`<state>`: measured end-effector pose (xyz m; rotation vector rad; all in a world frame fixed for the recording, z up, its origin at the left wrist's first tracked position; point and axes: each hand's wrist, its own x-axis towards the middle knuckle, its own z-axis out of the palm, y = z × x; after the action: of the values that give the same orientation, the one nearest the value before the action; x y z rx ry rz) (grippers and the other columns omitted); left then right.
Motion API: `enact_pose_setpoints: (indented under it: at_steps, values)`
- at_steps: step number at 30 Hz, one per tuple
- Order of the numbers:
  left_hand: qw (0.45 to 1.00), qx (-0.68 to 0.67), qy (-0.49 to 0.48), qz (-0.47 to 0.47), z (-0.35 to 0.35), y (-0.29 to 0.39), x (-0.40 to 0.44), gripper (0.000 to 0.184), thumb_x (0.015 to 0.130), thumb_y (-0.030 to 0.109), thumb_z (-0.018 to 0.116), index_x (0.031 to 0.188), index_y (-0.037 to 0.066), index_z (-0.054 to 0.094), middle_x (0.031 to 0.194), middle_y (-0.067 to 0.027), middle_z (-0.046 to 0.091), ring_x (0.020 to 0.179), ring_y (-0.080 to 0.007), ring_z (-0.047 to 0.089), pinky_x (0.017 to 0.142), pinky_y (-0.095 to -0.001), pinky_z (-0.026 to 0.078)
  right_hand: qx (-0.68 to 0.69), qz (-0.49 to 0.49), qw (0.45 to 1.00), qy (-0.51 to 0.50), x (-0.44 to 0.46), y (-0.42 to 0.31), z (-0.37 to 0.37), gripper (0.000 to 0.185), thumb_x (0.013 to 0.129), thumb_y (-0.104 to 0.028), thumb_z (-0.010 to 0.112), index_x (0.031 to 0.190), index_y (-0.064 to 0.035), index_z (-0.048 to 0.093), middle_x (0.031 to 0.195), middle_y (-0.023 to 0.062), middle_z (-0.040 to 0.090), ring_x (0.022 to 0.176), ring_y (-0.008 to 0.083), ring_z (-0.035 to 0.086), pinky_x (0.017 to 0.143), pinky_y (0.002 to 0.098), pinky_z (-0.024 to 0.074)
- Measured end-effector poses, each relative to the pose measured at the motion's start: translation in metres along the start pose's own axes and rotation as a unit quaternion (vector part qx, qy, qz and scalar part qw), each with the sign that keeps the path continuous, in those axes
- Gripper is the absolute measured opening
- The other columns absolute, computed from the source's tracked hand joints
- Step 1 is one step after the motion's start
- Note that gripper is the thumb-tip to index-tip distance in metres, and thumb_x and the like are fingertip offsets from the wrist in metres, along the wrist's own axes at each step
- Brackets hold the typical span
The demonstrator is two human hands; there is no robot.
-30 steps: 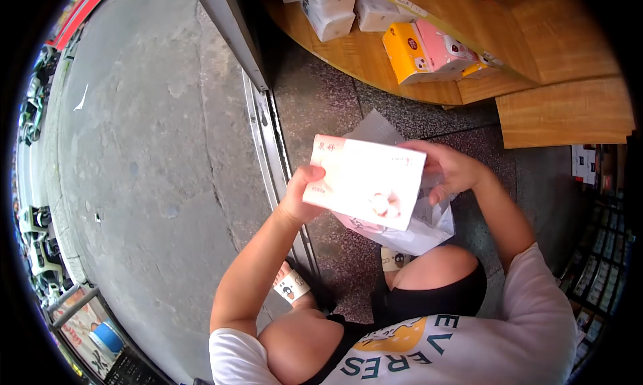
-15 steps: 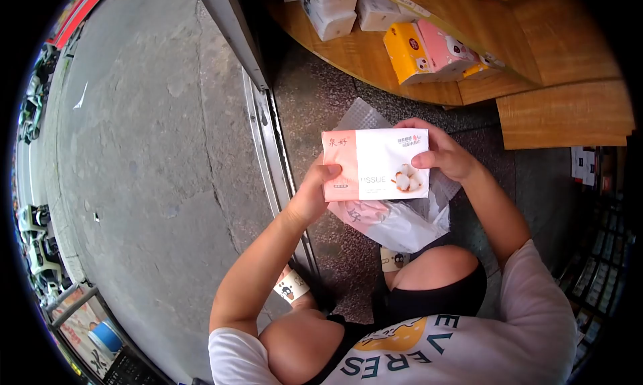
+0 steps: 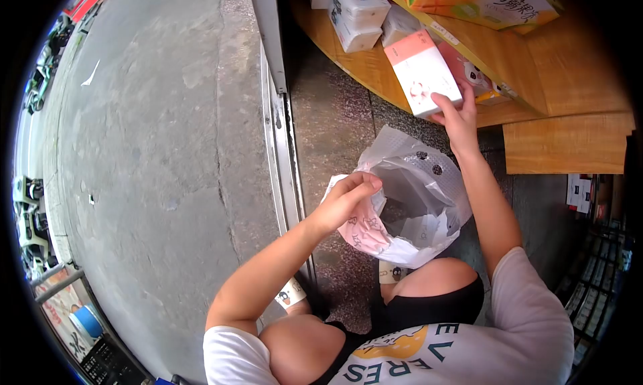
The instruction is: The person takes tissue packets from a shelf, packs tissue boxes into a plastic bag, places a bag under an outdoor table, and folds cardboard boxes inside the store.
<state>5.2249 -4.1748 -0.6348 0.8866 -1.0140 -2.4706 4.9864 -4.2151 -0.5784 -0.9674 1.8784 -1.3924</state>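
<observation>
A pink-and-white tissue pack (image 3: 423,73) is tilted over the curved wooden shelf, in front of other packs. My right hand (image 3: 459,120) is closed on its lower right end, thumb on the printed face. Below it, a torn clear plastic bag (image 3: 442,184) with pink and white printing gapes wide above the floor, between my arms and near my knees. At the bag's left rim is my left hand (image 3: 345,201), thumb and forefinger pressed together against the plastic. The hand covers part of the rim, and its other fingers are partly hidden.
White tissue packs (image 3: 358,13) stand on the wooden shelf (image 3: 341,53), beside a pink pack with a cartoon face (image 3: 469,70). A yellow-green package (image 3: 482,3) lies on the upper level. A metal door track (image 3: 276,144) runs along my left, with grey pavement (image 3: 154,150) beyond.
The tissue pack has gone from both hands before me up to the shelf in my right hand. My left hand has let go of it and is at the bag, which now gapes wider.
</observation>
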Motion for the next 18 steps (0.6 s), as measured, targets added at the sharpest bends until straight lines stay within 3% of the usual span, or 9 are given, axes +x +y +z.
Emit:
enact_pose_setpoints:
  at_steps: [4, 6, 9, 10, 11, 12, 14, 16, 18]
  values:
    - [0.999, 0.034, 0.007, 0.025, -0.001, 0.002, -0.007, 0.041, 0.082, 0.033, 0.05, 0.108, 0.0, 0.052, 0.097, -0.0085, 0.055, 0.084, -0.0128, 0.055, 0.075, -0.0223, 0.043, -0.078, -0.122, 0.988, 0.057, 0.052, 0.027, 0.024, 0.069, 0.068, -0.027, 0.07, 0.12, 0.0008, 0.034, 0.115, 0.0187, 0.045, 0.103, 0.0269, 0.046, 0.084, 0.0363, 0.0405]
    - [0.999, 0.036, -0.009, 0.013, -0.003, 0.007, -0.01, 0.04, 0.082, 0.032, 0.051, 0.108, 0.001, 0.052, 0.094, -0.0065, 0.056, 0.083, -0.011, 0.053, 0.074, -0.0218, 0.042, -0.198, -0.217, 0.95, 0.11, 0.072, 0.03, 0.032, 0.069, 0.069, -0.029, 0.068, 0.119, 0.0036, 0.034, 0.115, 0.025, 0.043, 0.11, 0.0354, 0.04, 0.093, 0.0399, 0.0309]
    - [0.999, 0.037, -0.013, 0.032, -0.005, 0.0, -0.008, 0.04, 0.082, 0.031, 0.052, 0.109, 0.001, 0.052, 0.09, -0.0059, 0.057, 0.08, -0.0101, 0.053, 0.072, -0.0213, 0.042, -0.297, -0.287, 0.898, 0.154, 0.09, 0.021, 0.049, 0.07, 0.068, -0.03, 0.067, 0.119, 0.005, 0.034, 0.116, 0.0297, 0.04, 0.112, 0.041, 0.035, 0.094, 0.0422, 0.0292]
    - [0.999, 0.03, -0.015, 0.027, -0.006, 0.0, -0.008, 0.039, 0.082, 0.028, 0.053, 0.11, 0.0, 0.05, 0.088, -0.0054, 0.057, 0.078, -0.01, 0.054, 0.07, -0.0212, 0.042, -0.312, -0.327, 0.877, 0.166, 0.106, 0.025, 0.052, 0.067, 0.07, -0.037, 0.064, 0.119, 0.0006, 0.04, 0.118, 0.0239, 0.043, 0.11, 0.0382, 0.039, 0.092, 0.0432, 0.0319]
    - [0.999, 0.027, -0.017, 0.027, -0.006, 0.001, -0.009, 0.039, 0.082, 0.028, 0.053, 0.11, 0.0, 0.05, 0.088, -0.0054, 0.057, 0.078, -0.01, 0.054, 0.07, -0.0212, 0.042, -0.314, -0.327, 0.876, 0.165, 0.125, 0.019, 0.053, 0.067, 0.07, -0.037, 0.064, 0.119, 0.0006, 0.04, 0.118, 0.0239, 0.043, 0.11, 0.0382, 0.039, 0.092, 0.0432, 0.0319]
    - [0.999, 0.017, -0.026, 0.009, -0.007, 0.003, -0.009, 0.039, 0.082, 0.027, 0.053, 0.111, 0.0, 0.05, 0.088, -0.0051, 0.056, 0.078, -0.0098, 0.053, 0.069, -0.0211, 0.042, -0.42, -0.194, 0.886, 0.04, 0.144, 0.006, 0.054, 0.063, 0.072, -0.041, 0.06, 0.119, -0.004, 0.043, 0.12, 0.019, 0.045, 0.11, 0.0357, 0.041, 0.092, 0.0431, 0.0326]
    - [0.998, -0.051, -0.026, -0.003, -0.003, 0.005, -0.01, 0.038, 0.081, 0.021, 0.059, 0.11, -0.001, 0.048, 0.083, -0.0044, 0.057, 0.069, -0.0065, 0.051, 0.062, -0.0181, 0.04, -0.51, -0.05, 0.854, -0.086, 0.159, 0.001, 0.058, 0.06, 0.074, -0.046, 0.056, 0.119, -0.0087, 0.046, 0.121, 0.014, 0.046, 0.11, 0.0332, 0.042, 0.091, 0.043, 0.0334]
    - [0.998, -0.048, -0.03, -0.002, -0.003, 0.002, -0.01, 0.038, 0.081, 0.02, 0.06, 0.11, -0.001, 0.047, 0.083, -0.0043, 0.057, 0.07, -0.0063, 0.051, 0.063, -0.0181, 0.04, -0.504, -0.168, 0.836, 0.136, 0.165, 0.01, 0.071, 0.061, 0.074, -0.056, 0.051, 0.105, -0.0037, 0.056, 0.111, 0.0153, 0.055, 0.102, 0.033, 0.051, 0.085, 0.0406, 0.0391]
    - [0.999, -0.044, -0.032, 0.001, -0.005, 0.002, -0.01, 0.037, 0.081, 0.019, 0.06, 0.11, -0.002, 0.047, 0.083, -0.0042, 0.057, 0.071, -0.0062, 0.051, 0.063, -0.0181, 0.04, -0.522, -0.175, 0.826, 0.124, 0.179, 0.014, 0.071, 0.061, 0.075, -0.055, 0.051, 0.107, -0.0034, 0.056, 0.113, 0.016, 0.054, 0.103, 0.0333, 0.05, 0.086, 0.0402, 0.039]
